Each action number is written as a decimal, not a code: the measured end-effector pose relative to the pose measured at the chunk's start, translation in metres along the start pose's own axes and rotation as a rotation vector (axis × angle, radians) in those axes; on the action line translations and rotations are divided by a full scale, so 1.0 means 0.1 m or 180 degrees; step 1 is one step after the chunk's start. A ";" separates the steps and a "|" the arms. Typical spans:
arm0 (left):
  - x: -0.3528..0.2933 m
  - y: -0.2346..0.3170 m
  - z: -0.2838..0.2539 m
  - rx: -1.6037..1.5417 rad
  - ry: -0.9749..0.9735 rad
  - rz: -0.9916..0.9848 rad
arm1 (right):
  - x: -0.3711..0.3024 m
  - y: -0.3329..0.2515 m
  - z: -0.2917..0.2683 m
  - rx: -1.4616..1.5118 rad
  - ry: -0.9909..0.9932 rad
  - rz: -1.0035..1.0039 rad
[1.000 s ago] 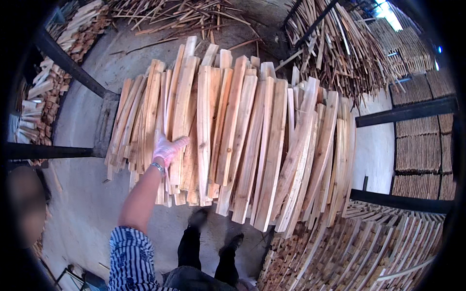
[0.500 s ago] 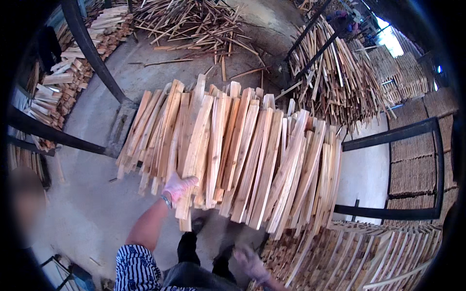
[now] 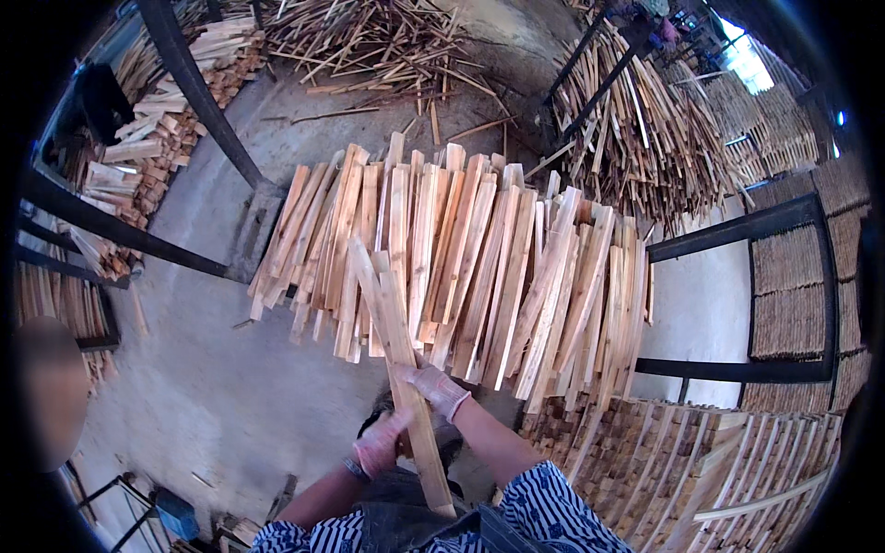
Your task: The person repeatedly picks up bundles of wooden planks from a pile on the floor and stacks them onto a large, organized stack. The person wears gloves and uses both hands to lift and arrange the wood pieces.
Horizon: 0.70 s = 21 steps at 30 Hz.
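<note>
Looking through the head view, I've got the right hand (image 3: 437, 388) with its fingers clamped on a long wooden slat (image 3: 428, 461), tilted so its far end overlaps the slat pile (image 3: 502, 272). Left hand (image 3: 382, 444) is kinda blurry right beside it; can't tell whether those fingers grip.

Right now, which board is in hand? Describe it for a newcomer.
Find the big central stack of pale boards. At its near edge, the right hand grips a board jutting toward the picture's bottom. Its top leans left; most in the stack lean right.
</note>
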<state>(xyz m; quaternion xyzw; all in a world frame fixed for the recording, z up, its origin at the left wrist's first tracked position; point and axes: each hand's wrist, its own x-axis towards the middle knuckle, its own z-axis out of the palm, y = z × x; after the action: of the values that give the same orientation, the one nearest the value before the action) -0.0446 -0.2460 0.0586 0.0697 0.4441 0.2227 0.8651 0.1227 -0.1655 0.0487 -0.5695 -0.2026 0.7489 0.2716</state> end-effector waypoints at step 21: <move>-1.20 -0.09 3.78 0.3083 -0.3796 0.1174 | -4.20 -0.08 -0.27 -0.0354 0.3427 -0.3705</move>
<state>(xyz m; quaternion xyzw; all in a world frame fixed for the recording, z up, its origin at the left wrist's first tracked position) 0.2000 -0.2780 0.3695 0.6188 -0.0658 0.0694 0.7797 0.2350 -0.4272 0.3580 -0.6686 -0.3456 0.0971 0.6512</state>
